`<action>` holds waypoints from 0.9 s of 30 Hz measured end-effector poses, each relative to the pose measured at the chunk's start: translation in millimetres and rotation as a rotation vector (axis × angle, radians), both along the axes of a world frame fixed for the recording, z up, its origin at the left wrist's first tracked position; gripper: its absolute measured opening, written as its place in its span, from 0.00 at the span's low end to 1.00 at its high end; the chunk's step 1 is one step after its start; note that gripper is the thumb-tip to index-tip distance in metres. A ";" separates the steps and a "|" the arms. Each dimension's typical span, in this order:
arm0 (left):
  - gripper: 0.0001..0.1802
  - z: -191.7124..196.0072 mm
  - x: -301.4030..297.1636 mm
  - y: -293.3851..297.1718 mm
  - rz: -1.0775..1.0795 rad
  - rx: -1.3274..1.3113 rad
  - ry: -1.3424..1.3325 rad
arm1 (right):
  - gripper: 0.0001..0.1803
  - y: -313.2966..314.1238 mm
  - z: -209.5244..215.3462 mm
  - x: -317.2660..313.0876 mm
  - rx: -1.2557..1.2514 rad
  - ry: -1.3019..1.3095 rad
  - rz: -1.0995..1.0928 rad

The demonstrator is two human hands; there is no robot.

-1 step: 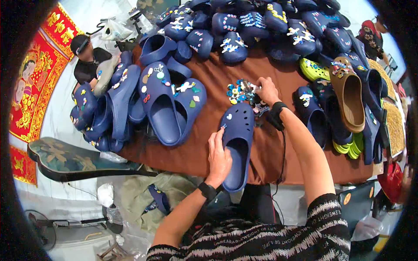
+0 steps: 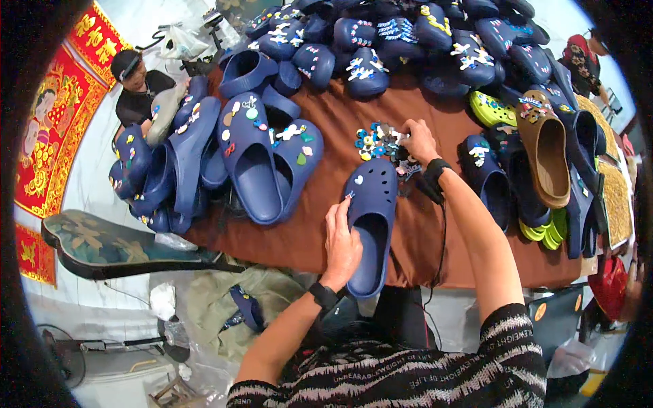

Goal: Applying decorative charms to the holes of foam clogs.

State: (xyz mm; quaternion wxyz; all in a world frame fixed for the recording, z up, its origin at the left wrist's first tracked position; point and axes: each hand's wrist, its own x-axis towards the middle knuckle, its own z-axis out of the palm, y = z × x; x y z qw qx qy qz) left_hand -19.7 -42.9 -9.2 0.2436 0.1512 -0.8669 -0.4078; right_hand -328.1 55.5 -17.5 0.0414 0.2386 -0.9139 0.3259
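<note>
A navy clog (image 2: pixel 368 251) lies near the table's front edge, its toe pointing away from me. On its upper sit a small white heart charm and a bluish charm on the left; several open holes show on the right. My left hand (image 2: pixel 343 245) grips the clog's left side, fingertips by the bluish charm. Past the toe is a small heap of shoe charms (image 2: pixel 376 142) in blue, white, yellow and black. My right hand (image 2: pixel 420 142) is at the heap's right side with fingers bent and drawn together; what they pinch, if anything, is hidden.
A pair of decorated navy clogs (image 2: pixel 253 190) stands left on the brown cloth (image 2: pixel 326 122), beside more piled clogs. Many navy clogs (image 2: pixel 367 73) crowd the far side. A brown clog (image 2: pixel 546 160) and a lime one (image 2: pixel 491 109) are right. A cable (image 2: pixel 443 245) hangs by my right wrist.
</note>
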 end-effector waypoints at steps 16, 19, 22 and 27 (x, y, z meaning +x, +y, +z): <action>0.36 -5.0 1.1 2.0 0.020 -0.006 0.010 | 0.17 7.3 -4.1 -5.0 0.314 0.031 0.107; 0.36 -5.4 0.8 1.0 0.041 -0.025 0.010 | 0.16 7.5 1.4 -3.9 0.289 0.049 0.143; 0.36 -4.1 1.6 -0.7 0.043 -0.030 -0.003 | 0.13 7.7 8.6 -1.2 0.205 0.067 0.152; 0.36 -2.7 -1.5 2.8 0.031 0.046 0.002 | 0.14 31.2 11.6 -6.5 -0.171 -0.065 0.086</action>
